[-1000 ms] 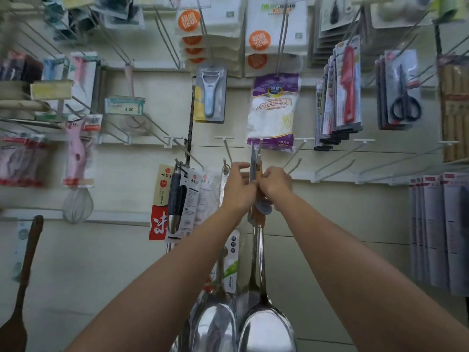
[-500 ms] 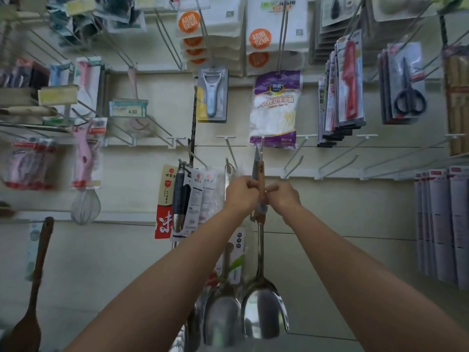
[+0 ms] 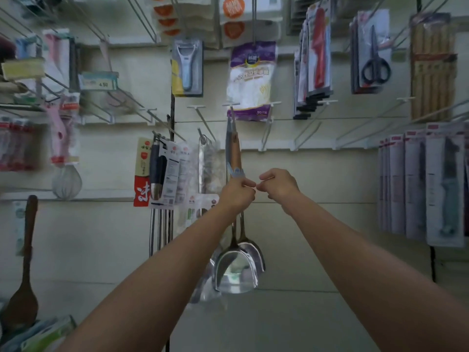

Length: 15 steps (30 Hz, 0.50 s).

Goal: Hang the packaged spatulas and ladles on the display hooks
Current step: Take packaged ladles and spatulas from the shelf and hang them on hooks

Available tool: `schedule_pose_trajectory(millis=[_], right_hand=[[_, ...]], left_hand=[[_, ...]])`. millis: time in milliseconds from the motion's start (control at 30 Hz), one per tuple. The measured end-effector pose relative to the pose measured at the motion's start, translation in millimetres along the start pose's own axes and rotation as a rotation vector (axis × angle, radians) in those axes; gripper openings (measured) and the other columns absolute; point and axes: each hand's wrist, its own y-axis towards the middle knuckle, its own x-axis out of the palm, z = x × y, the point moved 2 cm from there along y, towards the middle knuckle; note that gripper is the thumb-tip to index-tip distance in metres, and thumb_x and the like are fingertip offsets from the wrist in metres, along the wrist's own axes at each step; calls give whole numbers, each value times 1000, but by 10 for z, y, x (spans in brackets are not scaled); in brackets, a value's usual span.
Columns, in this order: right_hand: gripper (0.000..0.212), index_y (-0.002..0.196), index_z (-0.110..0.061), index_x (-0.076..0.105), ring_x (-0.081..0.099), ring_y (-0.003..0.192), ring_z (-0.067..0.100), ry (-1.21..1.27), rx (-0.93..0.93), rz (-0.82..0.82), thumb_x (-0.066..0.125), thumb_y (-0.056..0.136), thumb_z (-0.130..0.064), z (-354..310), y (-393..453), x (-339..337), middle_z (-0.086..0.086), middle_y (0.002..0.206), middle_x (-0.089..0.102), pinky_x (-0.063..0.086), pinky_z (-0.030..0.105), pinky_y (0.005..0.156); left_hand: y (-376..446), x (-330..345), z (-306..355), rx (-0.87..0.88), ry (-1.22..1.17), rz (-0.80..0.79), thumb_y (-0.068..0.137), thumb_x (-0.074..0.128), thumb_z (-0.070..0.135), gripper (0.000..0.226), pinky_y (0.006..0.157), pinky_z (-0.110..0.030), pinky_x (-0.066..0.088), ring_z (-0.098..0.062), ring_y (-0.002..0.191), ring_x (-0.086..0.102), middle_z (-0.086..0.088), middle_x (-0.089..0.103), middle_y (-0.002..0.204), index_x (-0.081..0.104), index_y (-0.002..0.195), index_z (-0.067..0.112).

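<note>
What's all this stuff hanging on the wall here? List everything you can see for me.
Spatulas: two, steel with wooden handle, centre hook.
Ladles in packaging: a few, dark handles, left of spatulas.
Peeler: one, pale blue, upper centre.
Glove bag: one, white and purple, above spatulas.
Knives: a stack, red, upper right.
Scissors: one visible, black, upper right.
Wooden spoon: one, brown, lower left.
Whisk: one, pink handle, left.
Left hand: at the spatula handle.
Right hand: beside it, fingers curled.

A packaged peeler (image 3: 187, 68), a purple-topped bag (image 3: 251, 80) and black scissors (image 3: 375, 60) hang on the wall.
</note>
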Motion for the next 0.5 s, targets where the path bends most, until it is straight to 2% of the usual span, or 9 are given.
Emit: schedule_pose_trajectory(millis=[133,267,333,400,500], right_hand=[[28,106,-11,66,62,102,26,24,25,-21,62,81,0,237,-111,-93,11,110,65,52,40,92],[22,94,-16,67,64,101,27,66,91,19,61,78,-2,725,-227,-146,11,110,66,52,42,92],[22,98,-13,68,64,102,26,78,139,35,60,79,-3,1052,-293,-144,11,110,67,52,42,92],[25,104,-10,67,65,94,25,86,207,36,59,82,-3,1337,-381,-157,10,108,67,54,42,89],[27,106,-8,66,62,84,25,76,303,21,61,81,-1,1808,-477,-188,13,106,66,55,43,88]], left_hand=[[-77,266,-111,-12,18,-26,83,49,1,16,74,-33,46,-23,80,59,-4,60,71,59,81,14],[-155,710,-382,-42,6,-79,84,48,1,15,71,-31,49,-22,75,65,-11,65,85,62,87,7],[-199,943,-596,-77,-9,-110,84,49,2,16,73,-32,50,-23,77,67,-14,67,92,63,89,6],[-257,1139,-800,-112,-15,-127,84,53,6,16,79,-35,52,-23,79,67,-15,69,97,64,94,4],[-393,1468,-1125,-181,-12,-172,85,57,8,13,81,-34,54,-21,74,65,-14,70,94,63,96,4]])
